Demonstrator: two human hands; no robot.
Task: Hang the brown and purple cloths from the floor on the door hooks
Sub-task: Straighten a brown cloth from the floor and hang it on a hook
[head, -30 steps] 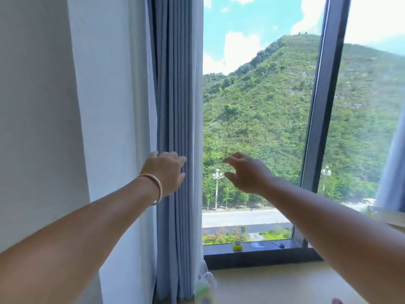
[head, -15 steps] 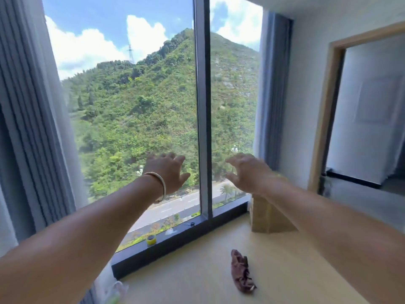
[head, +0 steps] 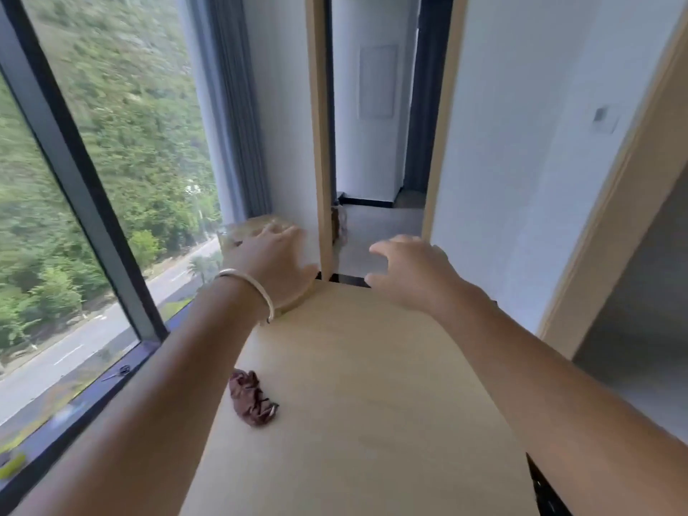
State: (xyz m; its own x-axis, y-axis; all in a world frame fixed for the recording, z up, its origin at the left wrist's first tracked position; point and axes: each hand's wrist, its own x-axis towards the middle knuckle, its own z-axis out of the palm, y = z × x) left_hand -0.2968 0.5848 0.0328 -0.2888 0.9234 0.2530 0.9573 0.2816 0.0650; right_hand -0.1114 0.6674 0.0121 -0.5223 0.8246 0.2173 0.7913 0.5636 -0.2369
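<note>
Overhead, both arms stretched forward, left hand (head: 273, 256) and right hand (head: 407, 271) empty with fingers spread apart, brown cloth (head: 251, 398) crumpled on pale floor (head: 372, 385) near left, window (head: 74, 180) beside it, doorway (head: 376, 143) far ahead.

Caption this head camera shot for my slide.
Both empty hands reach forward above a crumpled brown cloth on the floor.

A pale, light-wood floor surface (head: 372, 385) runs from the dark-framed window side toward the doorway; on it lies one thing — a crumpled brown cloth (head: 251, 398), bunched in a heap, near the window edge.
</note>
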